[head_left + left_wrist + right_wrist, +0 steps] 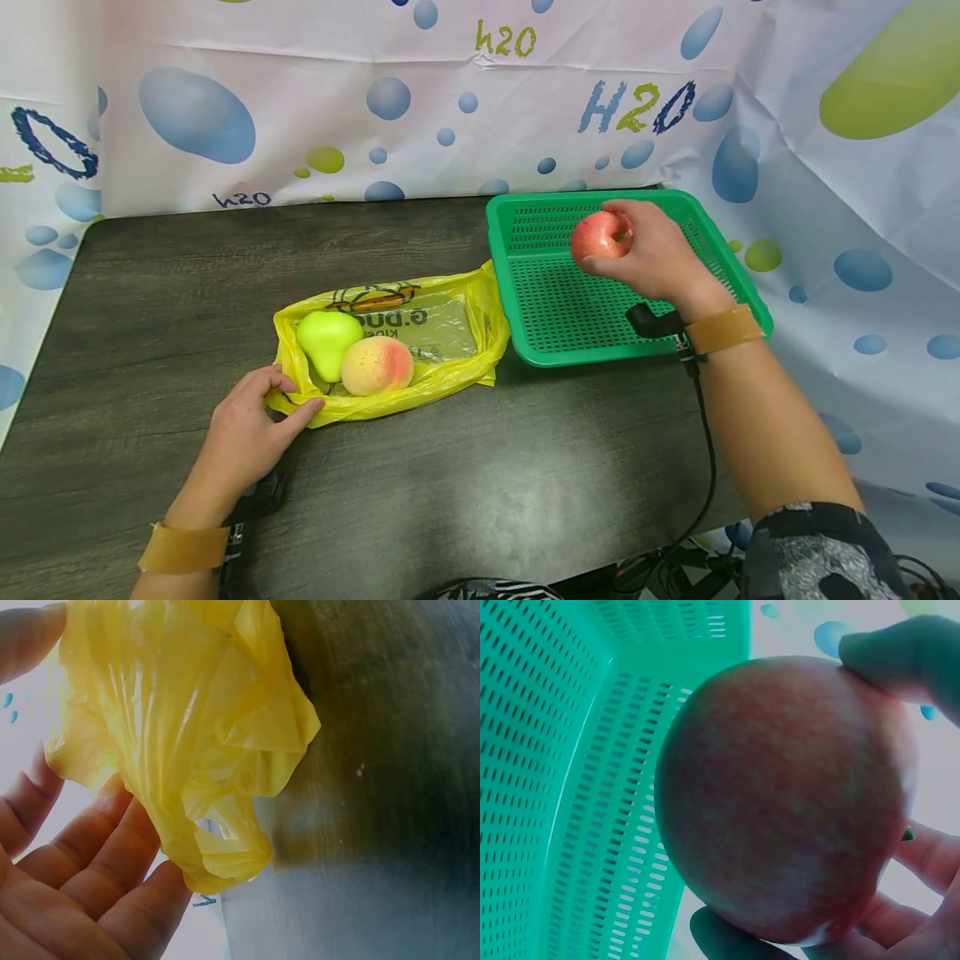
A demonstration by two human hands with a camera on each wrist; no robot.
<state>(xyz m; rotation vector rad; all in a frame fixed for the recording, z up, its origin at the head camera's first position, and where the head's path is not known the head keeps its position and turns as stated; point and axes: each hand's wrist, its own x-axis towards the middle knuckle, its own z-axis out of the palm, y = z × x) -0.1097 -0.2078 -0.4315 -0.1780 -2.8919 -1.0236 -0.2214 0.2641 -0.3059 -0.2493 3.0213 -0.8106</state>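
Note:
My right hand [654, 254] grips a red apple [602, 240] above the green basket [532, 360]. In the right wrist view the apple [787, 799] fills the middle, with fingertips on opposite sides of it. At the left, my left hand [251, 425] holds the near-left end of a yellow plastic bag [491, 321], thumb at the front edge and fingers at the left side. Crumpled bag film [180, 712] hangs between thumb and fingers in the left wrist view. Inside the bag's opening lie a green pear [328, 340] and a peach [377, 367], side by side.
The bag's right end meets the basket's left side on the dark wooden table [187, 275]. A patterned white sheet [300, 108] stands behind and to the right. From the right wrist strap a black cable [711, 450] runs down over the table's front edge.

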